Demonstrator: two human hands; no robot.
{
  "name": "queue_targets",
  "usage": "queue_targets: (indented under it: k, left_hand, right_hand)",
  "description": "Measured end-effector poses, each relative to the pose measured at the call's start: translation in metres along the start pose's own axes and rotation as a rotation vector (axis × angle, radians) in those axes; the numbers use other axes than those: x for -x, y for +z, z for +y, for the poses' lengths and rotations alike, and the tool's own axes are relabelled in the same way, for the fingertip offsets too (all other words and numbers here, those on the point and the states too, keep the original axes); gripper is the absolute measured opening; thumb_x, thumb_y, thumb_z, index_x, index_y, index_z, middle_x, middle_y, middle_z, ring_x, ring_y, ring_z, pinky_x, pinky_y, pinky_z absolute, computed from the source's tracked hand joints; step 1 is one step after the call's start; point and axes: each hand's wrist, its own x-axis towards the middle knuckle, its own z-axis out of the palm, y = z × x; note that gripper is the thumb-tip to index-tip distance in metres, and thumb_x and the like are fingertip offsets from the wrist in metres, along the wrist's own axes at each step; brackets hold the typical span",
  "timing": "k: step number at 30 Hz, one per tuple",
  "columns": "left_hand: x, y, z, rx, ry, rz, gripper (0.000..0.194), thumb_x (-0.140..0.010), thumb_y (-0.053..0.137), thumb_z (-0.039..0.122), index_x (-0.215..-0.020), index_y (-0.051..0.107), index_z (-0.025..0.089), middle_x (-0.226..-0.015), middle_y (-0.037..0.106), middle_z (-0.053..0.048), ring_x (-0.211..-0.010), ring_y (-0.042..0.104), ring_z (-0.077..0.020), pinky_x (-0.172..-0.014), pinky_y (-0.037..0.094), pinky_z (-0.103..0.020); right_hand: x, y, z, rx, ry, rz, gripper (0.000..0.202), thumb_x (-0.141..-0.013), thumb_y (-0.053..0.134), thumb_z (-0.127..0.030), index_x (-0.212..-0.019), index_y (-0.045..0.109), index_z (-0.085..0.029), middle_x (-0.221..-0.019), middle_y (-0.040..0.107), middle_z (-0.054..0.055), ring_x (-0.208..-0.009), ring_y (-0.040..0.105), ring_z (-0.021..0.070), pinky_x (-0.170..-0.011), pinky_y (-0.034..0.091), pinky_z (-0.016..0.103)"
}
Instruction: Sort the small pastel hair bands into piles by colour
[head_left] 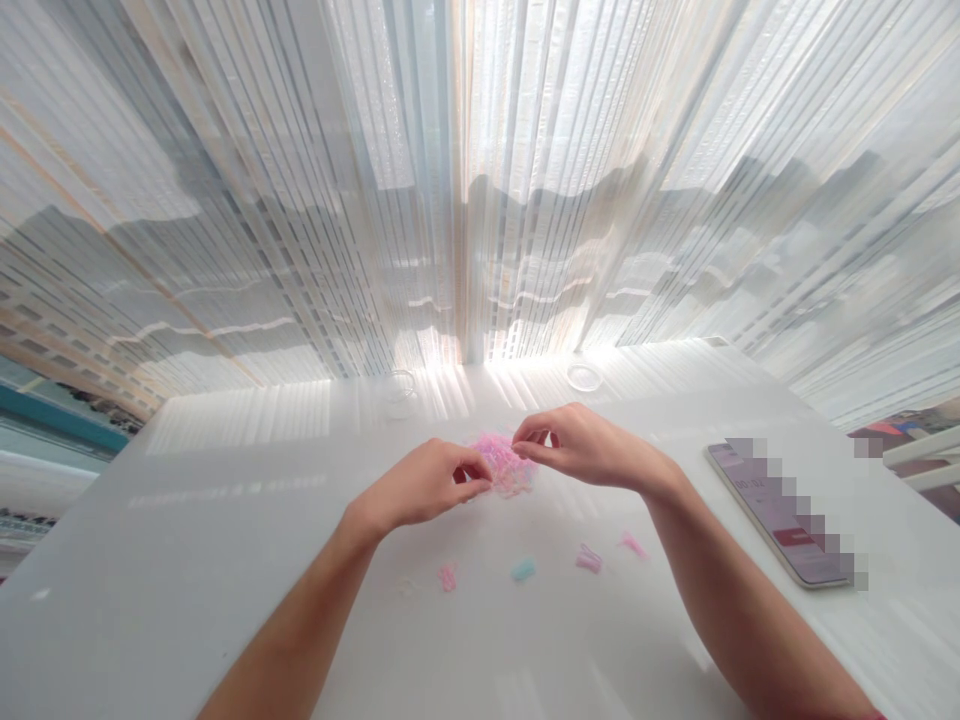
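Observation:
A loose pile of small pink, lilac and pale strands [504,465] lies on the white table. At its left edge is my left hand [439,480], thumb and fingertips brought together; whatever they hold is too small to tell. My right hand [574,440] pinches at the pile's upper right side, and its fingertips also hide what is between them. Nearer to me lie small separate bunches: a pink one [448,578], a teal one [523,570], a lilac-pink one [589,560] and another pink one [634,545]. A faint whitish bunch [407,586] sits left of these.
A phone [780,515] lies on the table at the right, partly pixelated. Near the far edge of the white table [225,560] are a clear round object [584,377] and another [403,382]. Striped sheer curtains [465,200] hang behind. White rails stand at far right.

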Motion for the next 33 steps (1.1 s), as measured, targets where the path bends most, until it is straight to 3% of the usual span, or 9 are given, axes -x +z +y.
queue_targets:
  k: [8, 12, 15, 19, 23, 25, 28, 33]
  left_hand:
    - [0.01, 0.004, 0.014, -0.138, -0.02, -0.149, 0.015, -0.087, 0.065, 0.029, -0.085, 0.078, 0.023, -0.081, 0.075, 0.002, -0.071, 0.064, -0.0154, -0.061, 0.042, -0.024]
    - [0.016, 0.002, 0.019, -0.159, 0.022, -0.13, 0.015, -0.09, 0.065, 0.029, -0.083, 0.077, 0.023, -0.078, 0.075, 0.002, -0.069, 0.065, -0.015, -0.06, 0.041, -0.024]
    - [0.023, 0.008, 0.026, -0.163, 0.084, -0.084, 0.018, -0.094, 0.065, 0.032, -0.085, 0.077, 0.023, -0.078, 0.075, 0.003, -0.069, 0.067, -0.0144, -0.061, 0.041, -0.023]
    - [0.045, 0.047, 0.026, -0.243, 0.281, 0.059, 0.014, -0.097, 0.064, 0.027, -0.089, 0.075, 0.024, -0.078, 0.076, 0.003, -0.069, 0.068, -0.0147, -0.063, 0.042, -0.024]
    - [0.072, 0.1, 0.005, -0.279, 0.477, 0.177, 0.016, -0.101, 0.058, 0.024, -0.089, 0.068, 0.022, -0.074, 0.072, 0.003, -0.06, 0.065, -0.014, -0.058, 0.041, -0.025]
    - [0.079, 0.118, -0.006, -0.271, 0.532, 0.21, 0.02, -0.102, 0.052, 0.022, -0.088, 0.066, 0.021, -0.073, 0.07, 0.002, -0.058, 0.064, -0.0133, -0.056, 0.041, -0.025]
    - [0.082, 0.13, -0.017, -0.252, 0.566, 0.251, 0.017, -0.102, 0.051, 0.022, -0.092, 0.065, 0.021, -0.077, 0.069, 0.001, -0.059, 0.064, -0.0131, -0.056, 0.044, -0.024]
    - [0.084, 0.133, -0.025, -0.237, 0.565, 0.32, 0.009, -0.1, 0.055, 0.023, -0.103, 0.064, 0.021, -0.077, 0.069, 0.0, -0.062, 0.066, -0.0146, -0.057, 0.048, -0.024]
  right_hand:
    - [0.023, -0.004, -0.023, -0.054, -0.104, 0.039, 0.02, -0.097, 0.061, -0.03, -0.091, 0.077, -0.022, -0.082, 0.077, 0.0, -0.069, 0.066, 0.013, -0.063, 0.049, 0.024]
    - [0.05, 0.025, -0.024, -0.184, -0.07, 0.113, 0.021, -0.099, 0.059, -0.031, -0.092, 0.077, -0.022, -0.082, 0.076, 0.0, -0.07, 0.066, 0.013, -0.062, 0.05, 0.023]
    - [0.08, 0.061, -0.017, -0.302, 0.083, 0.304, 0.023, -0.099, 0.058, -0.035, -0.09, 0.075, -0.022, -0.08, 0.075, 0.0, -0.07, 0.067, 0.0139, -0.058, 0.05, 0.023]
    - [0.119, 0.113, -0.007, -0.32, 0.163, 0.433, 0.025, -0.1, 0.057, -0.037, -0.086, 0.073, -0.022, -0.075, 0.072, -0.001, -0.069, 0.066, 0.0134, -0.065, 0.053, 0.023]
    - [0.142, 0.153, -0.004, -0.276, 0.14, 0.594, 0.018, -0.1, 0.058, -0.031, -0.091, 0.071, -0.022, -0.074, 0.071, -0.002, -0.063, 0.064, 0.0117, -0.059, 0.051, 0.021]
    - [0.147, 0.164, -0.006, -0.244, 0.116, 0.632, 0.014, -0.1, 0.059, -0.028, -0.094, 0.071, -0.023, -0.076, 0.07, -0.002, -0.064, 0.064, 0.0115, -0.06, 0.051, 0.021]
    - [0.148, 0.172, -0.012, -0.205, 0.071, 0.619, 0.012, -0.1, 0.059, -0.023, -0.095, 0.07, -0.023, -0.077, 0.07, -0.001, -0.066, 0.065, 0.012, -0.063, 0.052, 0.022]
    - [0.144, 0.175, -0.017, -0.151, 0.004, 0.598, 0.011, -0.1, 0.058, -0.02, -0.099, 0.068, -0.023, -0.079, 0.07, 0.0, -0.069, 0.066, 0.0132, -0.066, 0.053, 0.024]
